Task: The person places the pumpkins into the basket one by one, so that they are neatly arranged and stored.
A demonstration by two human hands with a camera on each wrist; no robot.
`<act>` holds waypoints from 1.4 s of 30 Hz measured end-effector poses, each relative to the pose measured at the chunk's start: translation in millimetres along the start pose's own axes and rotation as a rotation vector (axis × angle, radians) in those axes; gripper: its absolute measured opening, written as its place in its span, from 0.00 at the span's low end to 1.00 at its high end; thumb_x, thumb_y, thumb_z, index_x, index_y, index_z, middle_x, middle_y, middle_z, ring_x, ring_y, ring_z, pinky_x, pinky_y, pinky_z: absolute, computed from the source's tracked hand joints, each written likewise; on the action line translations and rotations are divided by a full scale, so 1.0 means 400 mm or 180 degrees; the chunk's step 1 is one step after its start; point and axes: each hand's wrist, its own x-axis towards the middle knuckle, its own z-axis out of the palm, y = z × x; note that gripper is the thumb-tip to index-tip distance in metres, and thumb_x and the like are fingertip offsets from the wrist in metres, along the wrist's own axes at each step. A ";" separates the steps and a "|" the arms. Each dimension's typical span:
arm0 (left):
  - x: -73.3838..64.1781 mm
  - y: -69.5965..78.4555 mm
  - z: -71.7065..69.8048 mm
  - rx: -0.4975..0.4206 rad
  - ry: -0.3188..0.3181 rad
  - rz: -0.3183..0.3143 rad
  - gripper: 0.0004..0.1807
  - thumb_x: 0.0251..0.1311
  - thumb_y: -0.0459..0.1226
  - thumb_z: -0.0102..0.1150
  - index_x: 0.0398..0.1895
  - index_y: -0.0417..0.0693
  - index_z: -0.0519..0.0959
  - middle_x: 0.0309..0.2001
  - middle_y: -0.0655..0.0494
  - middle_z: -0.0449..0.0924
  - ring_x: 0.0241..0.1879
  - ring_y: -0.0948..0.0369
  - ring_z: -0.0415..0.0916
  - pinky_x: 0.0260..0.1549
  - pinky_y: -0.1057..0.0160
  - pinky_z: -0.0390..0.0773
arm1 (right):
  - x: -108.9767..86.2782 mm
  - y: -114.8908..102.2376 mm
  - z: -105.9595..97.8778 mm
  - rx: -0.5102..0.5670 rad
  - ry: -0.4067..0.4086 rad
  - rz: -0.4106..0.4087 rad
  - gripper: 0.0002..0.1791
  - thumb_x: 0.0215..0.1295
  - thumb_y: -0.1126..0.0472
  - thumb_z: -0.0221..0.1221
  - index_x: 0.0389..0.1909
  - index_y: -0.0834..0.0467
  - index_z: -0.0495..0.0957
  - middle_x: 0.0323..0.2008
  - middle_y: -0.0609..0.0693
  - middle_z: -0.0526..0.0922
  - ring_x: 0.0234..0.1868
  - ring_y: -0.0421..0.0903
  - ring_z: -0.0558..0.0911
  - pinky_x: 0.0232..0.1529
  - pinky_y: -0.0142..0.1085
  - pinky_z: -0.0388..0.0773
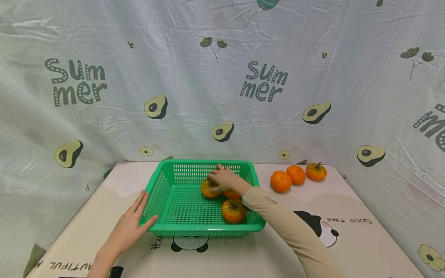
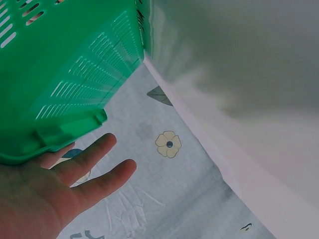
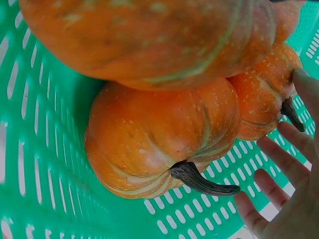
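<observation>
- Plainly, the tabletop (image 1: 365,251) could let the green basket (image 1: 208,227) slide — a push from inside might do it. Pumpkins and an arm cover part of the basket's floor.
- The right sleeve (image 1: 288,226) reaches across the basket's right side; a dropped forearm might tip that rim. It hides some of the wall.
- The left hand (image 1: 126,227) lies open against the left side, fingers straight; without a firm clasp it could lose the basket. Its thumb doesn't show in the left wrist view.
- The right hand (image 1: 227,180) is open too, fingers spread, thumb touching the left pumpkin (image 1: 207,189) inside the basket — lifting on so loose a touch could let it roll.
- Beside that, the near pumpkin (image 1: 233,211) and the half-hidden middle pumpkin (image 1: 232,194) sit close enough to get knocked; whether all three touch is hard to tell.
- Right of the basket, a stemmed pumpkin (image 1: 316,172) and two orange rounds (image 1: 281,181) might roll if bumped; the rounds' kind is unclear.
- A dark stem (image 3: 199,180) could snag a finger.
</observation>
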 end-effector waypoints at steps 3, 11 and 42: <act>0.000 -0.001 0.002 0.0013 -0.0008 -0.0009 0.43 0.58 0.52 0.50 0.67 0.35 0.48 0.68 0.38 0.46 0.61 0.36 0.55 0.50 0.39 0.65 | -0.003 0.001 -0.005 -0.0031 0.0024 -0.0014 0.32 0.56 0.37 0.52 0.61 0.45 0.64 0.60 0.44 0.67 0.59 0.47 0.63 0.58 0.47 0.64; 0.000 0.000 0.001 0.0027 -0.0001 -0.0011 0.43 0.58 0.52 0.50 0.67 0.34 0.48 0.68 0.38 0.46 0.61 0.36 0.55 0.50 0.39 0.65 | -0.020 0.016 -0.031 0.0058 0.0353 -0.0075 0.30 0.58 0.41 0.53 0.60 0.48 0.65 0.57 0.46 0.70 0.56 0.48 0.65 0.54 0.46 0.66; 0.000 -0.004 0.005 0.0008 0.0060 0.0010 0.42 0.58 0.51 0.51 0.67 0.34 0.48 0.68 0.37 0.46 0.61 0.36 0.55 0.51 0.39 0.64 | -0.252 0.214 -0.057 0.0618 0.1893 -0.0287 0.15 0.57 0.59 0.58 0.46 0.58 0.76 0.41 0.52 0.79 0.39 0.48 0.70 0.40 0.41 0.69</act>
